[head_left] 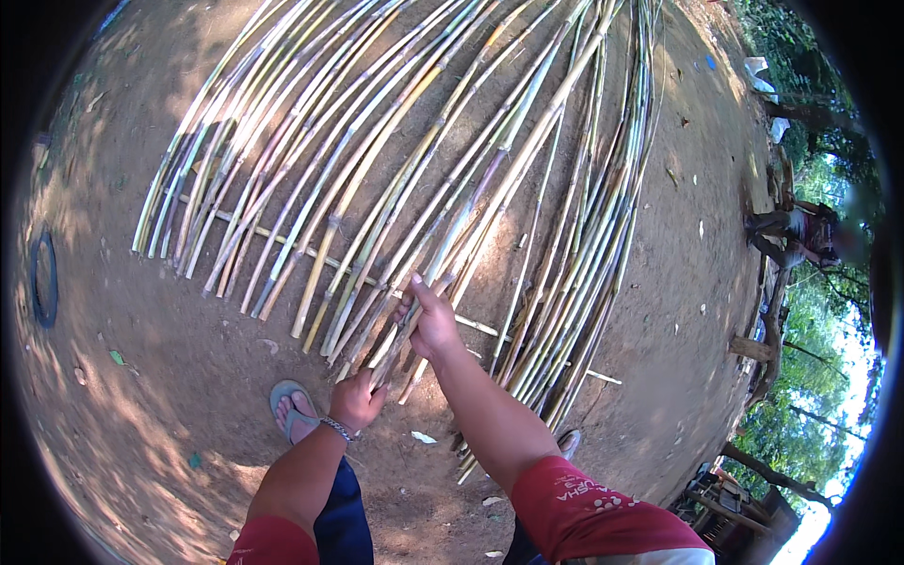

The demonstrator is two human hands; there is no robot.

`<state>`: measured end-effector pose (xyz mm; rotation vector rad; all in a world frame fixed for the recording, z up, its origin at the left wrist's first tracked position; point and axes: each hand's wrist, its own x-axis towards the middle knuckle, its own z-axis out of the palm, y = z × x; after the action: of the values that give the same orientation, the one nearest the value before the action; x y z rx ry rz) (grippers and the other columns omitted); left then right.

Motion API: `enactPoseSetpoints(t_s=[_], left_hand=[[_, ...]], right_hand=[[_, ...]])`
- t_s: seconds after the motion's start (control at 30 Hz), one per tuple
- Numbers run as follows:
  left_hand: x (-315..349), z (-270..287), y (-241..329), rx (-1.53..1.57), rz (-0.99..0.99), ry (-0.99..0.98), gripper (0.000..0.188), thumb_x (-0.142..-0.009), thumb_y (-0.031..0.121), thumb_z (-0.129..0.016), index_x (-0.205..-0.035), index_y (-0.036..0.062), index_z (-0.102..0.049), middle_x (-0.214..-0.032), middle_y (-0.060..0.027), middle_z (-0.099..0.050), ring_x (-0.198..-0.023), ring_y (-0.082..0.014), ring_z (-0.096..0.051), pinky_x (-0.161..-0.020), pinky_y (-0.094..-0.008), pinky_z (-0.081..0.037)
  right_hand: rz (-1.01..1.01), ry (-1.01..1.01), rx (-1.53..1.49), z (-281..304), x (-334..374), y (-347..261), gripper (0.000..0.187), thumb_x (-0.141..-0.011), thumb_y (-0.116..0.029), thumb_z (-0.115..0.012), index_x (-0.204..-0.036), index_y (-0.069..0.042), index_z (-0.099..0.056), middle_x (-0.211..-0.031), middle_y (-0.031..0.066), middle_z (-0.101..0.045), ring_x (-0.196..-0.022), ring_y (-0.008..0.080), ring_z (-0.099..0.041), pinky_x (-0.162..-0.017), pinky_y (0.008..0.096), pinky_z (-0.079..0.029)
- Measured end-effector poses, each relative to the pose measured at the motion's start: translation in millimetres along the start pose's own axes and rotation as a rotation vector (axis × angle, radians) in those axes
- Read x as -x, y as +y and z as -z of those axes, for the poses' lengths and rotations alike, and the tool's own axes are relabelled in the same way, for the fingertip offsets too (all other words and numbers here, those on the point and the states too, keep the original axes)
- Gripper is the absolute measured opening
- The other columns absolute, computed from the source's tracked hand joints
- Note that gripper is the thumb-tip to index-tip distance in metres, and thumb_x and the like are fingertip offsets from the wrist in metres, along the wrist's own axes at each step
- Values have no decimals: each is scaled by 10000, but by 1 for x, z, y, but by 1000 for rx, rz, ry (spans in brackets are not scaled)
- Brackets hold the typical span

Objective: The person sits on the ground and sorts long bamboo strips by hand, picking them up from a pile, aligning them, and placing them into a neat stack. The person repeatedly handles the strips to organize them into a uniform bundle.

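Observation:
A bundle of long bamboo poles [490, 188] runs from my hands up and away across the dirt. My left hand [356, 400] is closed around the near ends of a few poles, low by my foot. My right hand [431, 320] grips the same poles a little farther up, thumb raised along them. The held poles are lifted slightly over the others at their near ends. A bracelet sits on my left wrist.
Several more bamboo poles [273, 160] lie fanned out on the dirt, resting on a thin cross pole [282, 240]. A tyre [42, 278] lies at far left. A crouching person [800, 235] is at right by wooden posts. My sandalled foot [294, 410] stands by the pole ends.

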<state>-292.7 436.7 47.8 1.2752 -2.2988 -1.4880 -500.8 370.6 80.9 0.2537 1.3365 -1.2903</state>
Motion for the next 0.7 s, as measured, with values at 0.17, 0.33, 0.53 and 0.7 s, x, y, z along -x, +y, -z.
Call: enactPoseSetpoints(t_s=[0.17,0.33,0.53,0.7], left_hand=[[-26,-3,14,68,30,-63,380,-877,361,-655,-916,-1,-547,-722,-234,-632,-707,-422,-648,-622,-495,-512],[-67,17,12,180,364,-322,499,-811,378,-782,-986,-35,-564,-754,-161,-659,-654,-257,-652,-631,-387,-508],[-62,6,-36,235,281,-41,294,-918,236,-672,-1065,-7,-592,-873,-138,-689,-783,-244,-671,-706,-359,-526],[-64,13,-22,-155,70,87,266,-867,126,-630,-1115,33,-613,-1055,-137,-626,-974,-323,-608,-859,-433,-490]], right_hand=[[159,118,82,1,-12,-15,323,-948,-363,-635,-987,-97,-455,-749,13,-482,-624,132,-455,-542,292,-407],[220,236,367,8,-41,-15,1022,-917,-439,-651,-1501,94,-3,-1469,312,-337,-1360,373,-365,-1096,526,-331],[51,345,531,20,-60,18,829,-944,-205,-642,-1518,45,-98,-1230,230,-569,-1002,231,-590,-835,348,-508],[226,374,827,23,-42,50,787,-892,-123,-630,-1535,-72,-179,-1429,248,-451,-1278,365,-502,-1063,395,-418]])
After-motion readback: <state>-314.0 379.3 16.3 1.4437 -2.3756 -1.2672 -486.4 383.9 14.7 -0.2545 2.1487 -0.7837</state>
